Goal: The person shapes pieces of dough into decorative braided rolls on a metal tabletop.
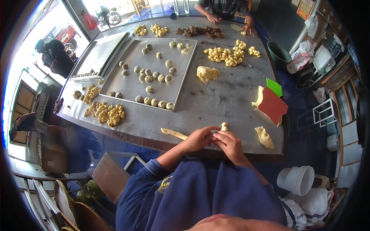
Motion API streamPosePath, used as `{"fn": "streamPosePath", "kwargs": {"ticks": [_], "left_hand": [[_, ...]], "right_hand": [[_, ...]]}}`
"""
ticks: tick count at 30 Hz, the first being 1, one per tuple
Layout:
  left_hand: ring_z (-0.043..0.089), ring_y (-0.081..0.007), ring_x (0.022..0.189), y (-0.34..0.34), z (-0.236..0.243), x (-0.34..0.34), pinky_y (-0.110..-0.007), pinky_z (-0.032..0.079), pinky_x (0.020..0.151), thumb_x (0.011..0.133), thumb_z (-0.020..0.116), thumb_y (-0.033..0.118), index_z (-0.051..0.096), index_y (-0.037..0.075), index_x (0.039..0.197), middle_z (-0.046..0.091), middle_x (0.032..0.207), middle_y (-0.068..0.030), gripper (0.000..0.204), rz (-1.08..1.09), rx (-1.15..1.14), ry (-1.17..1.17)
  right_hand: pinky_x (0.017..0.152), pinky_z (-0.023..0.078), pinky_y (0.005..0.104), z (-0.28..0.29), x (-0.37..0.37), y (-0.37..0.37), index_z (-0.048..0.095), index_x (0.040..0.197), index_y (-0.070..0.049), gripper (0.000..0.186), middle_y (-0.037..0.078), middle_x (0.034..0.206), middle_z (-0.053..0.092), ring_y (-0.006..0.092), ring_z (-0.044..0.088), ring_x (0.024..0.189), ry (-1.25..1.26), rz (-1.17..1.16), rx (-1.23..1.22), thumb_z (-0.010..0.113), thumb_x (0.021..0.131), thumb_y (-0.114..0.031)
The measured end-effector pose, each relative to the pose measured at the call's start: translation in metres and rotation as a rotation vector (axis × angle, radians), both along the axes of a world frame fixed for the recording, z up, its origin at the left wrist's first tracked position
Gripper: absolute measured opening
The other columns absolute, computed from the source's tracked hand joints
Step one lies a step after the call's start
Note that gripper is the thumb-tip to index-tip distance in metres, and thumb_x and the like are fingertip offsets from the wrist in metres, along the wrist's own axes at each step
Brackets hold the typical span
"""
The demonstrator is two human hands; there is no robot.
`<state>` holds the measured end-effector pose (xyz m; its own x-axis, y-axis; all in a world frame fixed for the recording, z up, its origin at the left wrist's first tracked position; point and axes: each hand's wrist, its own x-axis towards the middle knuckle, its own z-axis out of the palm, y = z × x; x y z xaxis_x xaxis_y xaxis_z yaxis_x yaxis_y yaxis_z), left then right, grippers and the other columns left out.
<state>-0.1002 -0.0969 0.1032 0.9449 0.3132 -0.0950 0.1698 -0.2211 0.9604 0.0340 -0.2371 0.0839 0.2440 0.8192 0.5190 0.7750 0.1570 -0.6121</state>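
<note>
Over on the left, a heap of dough lumps [106,112] beside the metal tray [127,86] of filled-looking balls; then, on the bare tabletop [154,119], here's the dough rope [174,133], its near end running in behind the left hand [198,139]. It looks soft, light and easily stretched, so best lifted from beneath, with no hard tug at the thin part. The left fingers are curled in, tips meeting the other hand's; whether they pinch anything, I can't tell. Just beyond sits a small dough knob [224,125], one for a gentle fingertip grip at its sides. The right hand [230,145] has fingers bunched together, bent inward, contents hidden. Further right, a flattened dough piece [264,138], floppy by its looks: support it broadly from underneath.
</note>
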Motion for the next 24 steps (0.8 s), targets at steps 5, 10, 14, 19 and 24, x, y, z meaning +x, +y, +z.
{"fn": "streamPosePath", "kwargs": {"ticks": [5, 10, 14, 19, 24], "left_hand": [[0.066, -0.0183, 0.081, 0.0, -0.015, 0.002, -0.032, 0.05, 0.071, 0.091, 0.06, 0.006, 0.061, 0.002, 0.107, 0.067, 0.083, -0.0118, 0.017, 0.094, -0.049, -0.217], [0.065, -0.0308, 0.084, 0.01, -0.028, 0.005, -0.038, 0.05, 0.075, 0.087, 0.065, 0.007, 0.06, 0.004, 0.102, 0.067, 0.089, -0.0141, 0.016, 0.272, 0.231, -0.139], [0.065, -0.0375, 0.086, 0.02, -0.037, -0.001, -0.041, 0.05, 0.076, 0.081, 0.069, 0.005, 0.055, 0.004, 0.1, 0.066, 0.092, -0.015, 0.023, 0.372, 0.315, -0.181], [0.065, -0.037, 0.088, 0.016, -0.037, -0.001, -0.041, 0.051, 0.077, 0.079, 0.07, 0.005, 0.053, 0.003, 0.101, 0.066, 0.091, -0.0154, 0.028, 0.35, 0.283, -0.107], [0.066, -0.0359, 0.087, 0.017, -0.04, -0.004, -0.04, 0.052, 0.075, 0.082, 0.066, 0.004, 0.058, 0.004, 0.113, 0.067, 0.09, -0.0172, 0.032, 0.205, 0.282, -0.061]], "right_hand": [[0.07, 0.053, 0.0266, 0.004, -0.001, -0.001, 0.067, 0.096, -0.002, 0.016, 0.009, 0.085, 0.07, 0.0146, 0.067, 0.075, 0.331, -0.089, -0.172, 0.074, 0.082, -0.004], [0.069, 0.052, 0.0234, -0.005, 0.007, -0.015, 0.06, 0.098, 0.0, 0.012, 0.007, 0.085, 0.066, 0.0084, 0.06, 0.072, 1.229, 0.145, -0.228, 0.065, 0.092, -0.009], [0.07, 0.051, 0.0254, 0.006, 0.012, -0.028, 0.061, 0.104, -0.001, 0.018, 0.006, 0.083, 0.064, 0.0114, 0.06, 0.072, 0.9, 0.001, -0.175, 0.068, 0.091, -0.011], [0.077, 0.049, 0.0382, -0.025, 0.012, -0.04, 0.063, 0.11, -0.005, 0.03, 0.012, 0.091, 0.059, 0.0302, 0.06, 0.088, 0.165, -0.11, -0.323, 0.073, 0.082, -0.009], [0.079, 0.049, 0.0415, -0.001, 0.002, -0.031, 0.065, 0.111, -0.007, 0.033, 0.013, 0.095, 0.059, 0.0325, 0.06, 0.092, 0.158, -0.221, -0.436, 0.074, 0.08, -0.009]]}}
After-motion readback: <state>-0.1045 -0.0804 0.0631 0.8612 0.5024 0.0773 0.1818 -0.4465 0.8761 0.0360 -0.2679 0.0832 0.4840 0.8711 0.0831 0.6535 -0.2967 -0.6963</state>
